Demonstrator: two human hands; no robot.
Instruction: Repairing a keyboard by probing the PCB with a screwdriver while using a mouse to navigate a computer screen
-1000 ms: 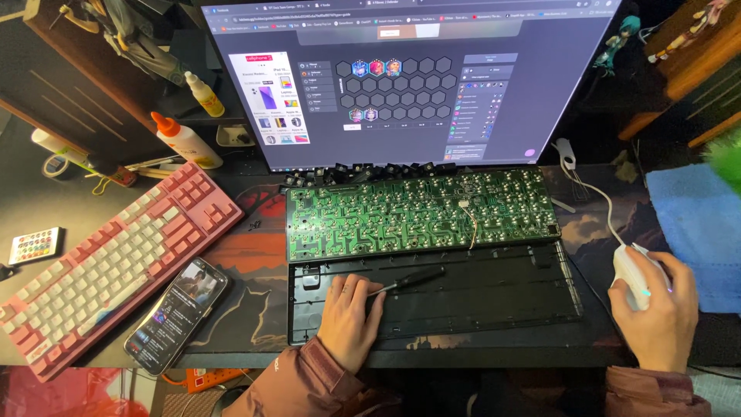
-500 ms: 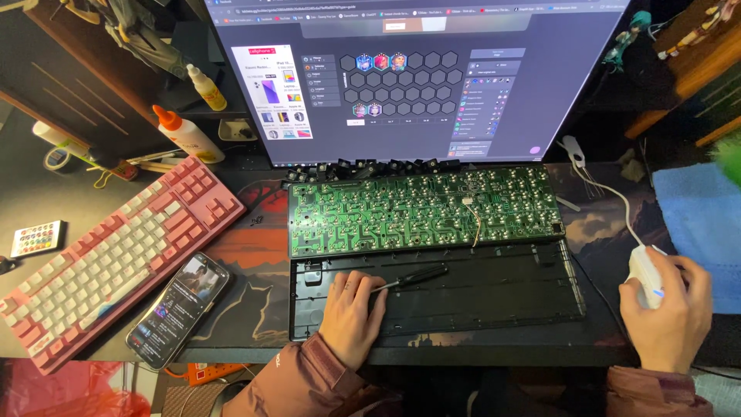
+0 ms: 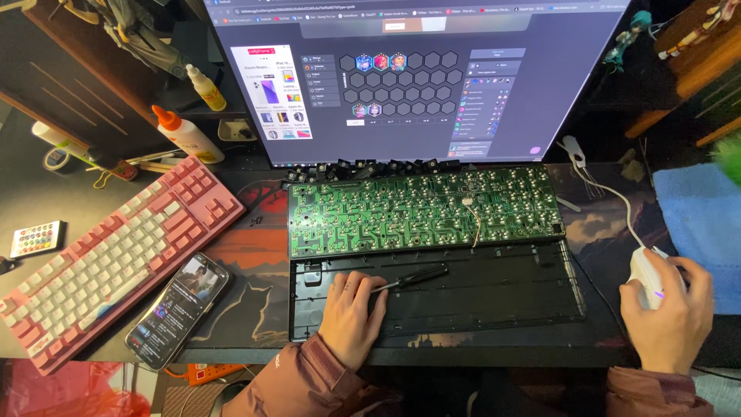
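My left hand (image 3: 351, 316) rests on the left part of a black empty keyboard case (image 3: 494, 297), fingers curled over the shaft end of a black-handled screwdriver (image 3: 413, 279) that lies on the case. Just behind the case lies a green keyboard circuit board (image 3: 421, 208), solder side up, with a thin wire running from its middle. My right hand (image 3: 670, 313) grips a white wired mouse (image 3: 647, 276) at the right of the desk. A row of loose black key switches (image 3: 363, 167) lies along the board's far edge.
A large monitor (image 3: 417, 73) stands behind the board. A pink and white keyboard (image 3: 108, 255) lies angled at left, a phone (image 3: 179, 309) with a lit screen beside it. Two orange-capped bottles (image 3: 185, 133), a small remote (image 3: 35, 238) and a blue cloth (image 3: 706, 224) surround them.
The view has shifted slightly. My right hand with the mouse has moved a little to the right. My left hand stays on the case by the screwdriver.
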